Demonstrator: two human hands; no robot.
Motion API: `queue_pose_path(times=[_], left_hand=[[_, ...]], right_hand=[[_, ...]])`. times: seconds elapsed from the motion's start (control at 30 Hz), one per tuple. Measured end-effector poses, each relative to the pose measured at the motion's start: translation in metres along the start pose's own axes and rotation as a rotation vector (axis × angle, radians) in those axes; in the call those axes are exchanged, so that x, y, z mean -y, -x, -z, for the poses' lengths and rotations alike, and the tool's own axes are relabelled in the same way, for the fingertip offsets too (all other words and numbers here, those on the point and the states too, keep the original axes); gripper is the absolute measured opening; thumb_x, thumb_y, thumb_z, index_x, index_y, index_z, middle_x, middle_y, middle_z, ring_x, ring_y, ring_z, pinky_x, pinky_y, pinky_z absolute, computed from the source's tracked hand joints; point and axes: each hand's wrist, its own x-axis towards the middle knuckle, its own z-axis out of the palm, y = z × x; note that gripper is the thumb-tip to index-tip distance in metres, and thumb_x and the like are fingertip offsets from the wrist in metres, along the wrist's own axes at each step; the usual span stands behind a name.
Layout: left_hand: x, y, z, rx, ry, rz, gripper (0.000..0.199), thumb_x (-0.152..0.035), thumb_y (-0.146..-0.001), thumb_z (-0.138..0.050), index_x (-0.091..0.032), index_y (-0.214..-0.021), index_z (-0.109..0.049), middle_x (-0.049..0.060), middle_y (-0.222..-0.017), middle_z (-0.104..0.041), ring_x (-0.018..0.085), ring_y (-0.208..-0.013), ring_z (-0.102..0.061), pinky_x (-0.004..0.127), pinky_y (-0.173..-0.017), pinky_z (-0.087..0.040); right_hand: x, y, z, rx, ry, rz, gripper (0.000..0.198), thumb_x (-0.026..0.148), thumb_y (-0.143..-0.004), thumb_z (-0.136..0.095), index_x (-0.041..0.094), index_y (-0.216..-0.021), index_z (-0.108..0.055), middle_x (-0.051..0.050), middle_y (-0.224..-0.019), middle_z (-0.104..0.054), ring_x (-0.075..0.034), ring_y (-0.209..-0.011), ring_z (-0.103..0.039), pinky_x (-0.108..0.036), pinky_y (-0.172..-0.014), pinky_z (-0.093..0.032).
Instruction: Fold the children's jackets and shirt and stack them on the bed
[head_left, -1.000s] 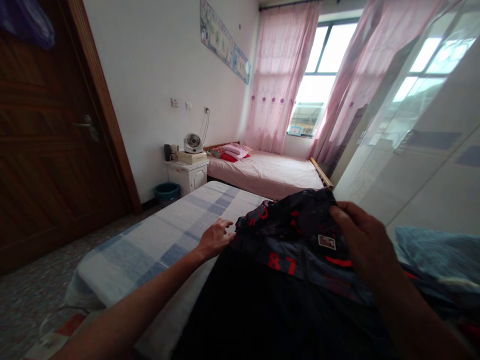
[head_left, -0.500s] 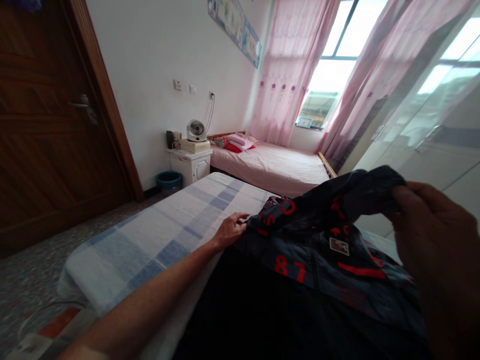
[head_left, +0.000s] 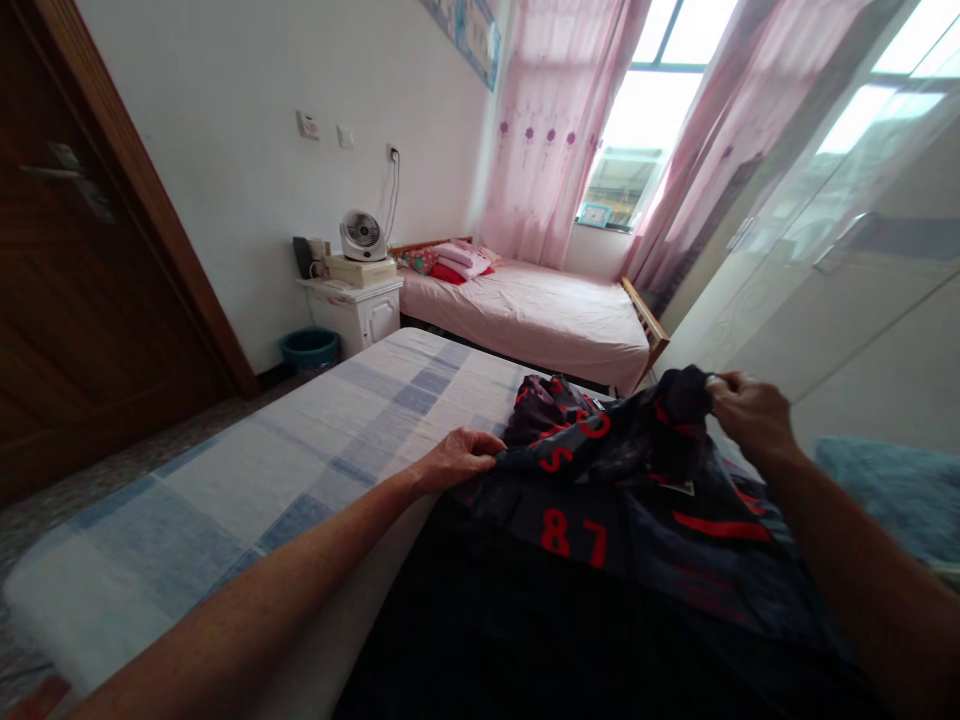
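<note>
A dark jacket (head_left: 570,520) with red letters, the red number 87 and a red stripe lies spread over the near bed. My left hand (head_left: 461,458) pinches its left edge between thumb and fingers, low over the sheet. Farther right, my right hand (head_left: 750,405) grips a bunched part of the jacket and holds it raised above the rest. A pale label on the cloth is mostly covered by a fold. Rumpled patterned cloth lies just beyond the lifted part; whether it belongs to the jacket I cannot tell.
The jacket rests on a bed with a blue and white checked sheet (head_left: 360,410). Behind it stands a pink-covered bed (head_left: 540,300), beside a white nightstand (head_left: 352,315) bearing a fan (head_left: 364,235). A teal bin (head_left: 310,347) sits near the wooden door (head_left: 82,300). Glossy cabinet doors (head_left: 847,290) flank the right.
My right hand has moved away from me and left, carrying the bunched cloth with it and folding it over the label. My left hand keeps its pinch. The view has shifted slightly right.
</note>
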Motion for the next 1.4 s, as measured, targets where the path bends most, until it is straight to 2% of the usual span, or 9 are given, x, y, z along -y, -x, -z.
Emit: queue_pose_path(times=[0.1,0.17,0.33,0.5,0.7,0.97,1.13,1.3,1.4], left_hand=[[0.001,0.000,0.002,-0.009,0.022,0.039,0.038,-0.020,-0.071,-0.053,-0.009,-0.104,-0.068,0.004,-0.087,-0.072,0.014,-0.073,-0.063,0.021,-0.063,-0.046],[0.003,0.001,0.002,-0.024,0.026,0.054,0.037,-0.021,-0.072,-0.053,-0.009,-0.104,-0.068,0.004,-0.088,-0.071,0.015,-0.075,-0.063,0.022,-0.066,-0.046],[0.004,0.004,0.002,-0.037,0.002,0.069,0.033,-0.023,-0.076,-0.052,-0.013,-0.103,-0.068,0.003,-0.090,-0.070,0.016,-0.079,-0.062,0.022,-0.069,-0.046],[0.006,0.002,0.001,-0.128,-0.044,0.000,0.027,-0.017,-0.076,-0.050,-0.014,-0.098,-0.066,0.003,-0.093,-0.069,0.016,-0.090,-0.062,0.025,-0.082,-0.045],[0.002,0.000,0.000,-0.085,0.058,0.115,0.025,-0.020,-0.074,-0.056,-0.014,-0.098,-0.062,0.002,-0.084,-0.068,0.014,-0.074,-0.062,0.021,-0.061,-0.046],[0.003,-0.003,0.001,-0.123,0.084,0.094,0.022,-0.017,-0.075,-0.057,-0.014,-0.095,-0.065,0.001,-0.087,-0.068,0.014,-0.081,-0.061,0.021,-0.073,-0.045],[0.003,-0.004,0.002,-0.119,0.096,0.096,0.023,-0.016,-0.074,-0.056,-0.013,-0.095,-0.065,0.002,-0.087,-0.068,0.014,-0.081,-0.061,0.021,-0.071,-0.045],[0.004,-0.002,0.002,-0.116,0.121,0.112,0.026,-0.014,-0.073,-0.054,-0.013,-0.096,-0.065,0.002,-0.086,-0.068,0.013,-0.078,-0.061,0.021,-0.069,-0.045],[0.004,-0.002,0.002,-0.135,0.093,0.095,0.027,-0.011,-0.071,-0.052,-0.014,-0.096,-0.064,0.001,-0.084,-0.067,0.012,-0.073,-0.060,0.020,-0.064,-0.045]], right_hand=[[0.017,0.032,-0.016,0.060,0.104,0.007,0.028,0.030,-0.079,-0.051,0.008,-0.091,-0.064,-0.022,-0.094,-0.062,-0.028,-0.088,-0.058,-0.040,-0.069,-0.039],[0.042,0.057,-0.024,0.125,0.070,0.117,0.031,0.030,-0.082,-0.049,0.012,-0.105,-0.060,-0.020,-0.109,-0.060,-0.029,-0.101,-0.055,-0.041,-0.080,-0.040],[0.094,0.117,-0.055,0.378,-0.234,0.370,0.022,0.031,-0.084,-0.052,0.026,-0.104,-0.060,-0.006,-0.115,-0.060,-0.025,-0.118,-0.048,-0.046,-0.095,-0.038],[0.094,0.151,-0.079,0.363,-0.276,0.463,0.033,0.018,-0.084,-0.048,0.023,-0.116,-0.054,-0.008,-0.124,-0.055,-0.025,-0.124,-0.043,-0.048,-0.099,-0.036],[0.100,0.156,-0.068,0.422,-0.284,0.619,0.036,0.013,-0.085,-0.047,0.026,-0.117,-0.055,-0.008,-0.131,-0.048,-0.025,-0.131,-0.032,-0.049,-0.102,-0.034],[0.107,0.155,-0.069,0.472,-0.287,0.612,0.019,0.013,-0.086,-0.046,0.022,-0.092,-0.061,-0.008,-0.128,-0.052,-0.025,-0.130,-0.035,-0.048,-0.100,-0.036],[0.109,0.157,-0.069,0.477,-0.280,0.650,0.033,0.010,-0.084,-0.048,0.024,-0.113,-0.056,-0.008,-0.135,-0.044,-0.025,-0.132,-0.031,-0.048,-0.102,-0.034],[0.112,0.157,-0.070,0.515,-0.236,0.641,0.023,0.011,-0.084,-0.049,0.022,-0.101,-0.059,-0.009,-0.132,-0.048,-0.025,-0.133,-0.030,-0.048,-0.103,-0.033],[0.113,0.158,-0.070,0.482,-0.206,0.652,0.026,0.012,-0.085,-0.049,0.023,-0.106,-0.058,-0.009,-0.133,-0.047,-0.025,-0.133,-0.031,-0.048,-0.103,-0.033]])
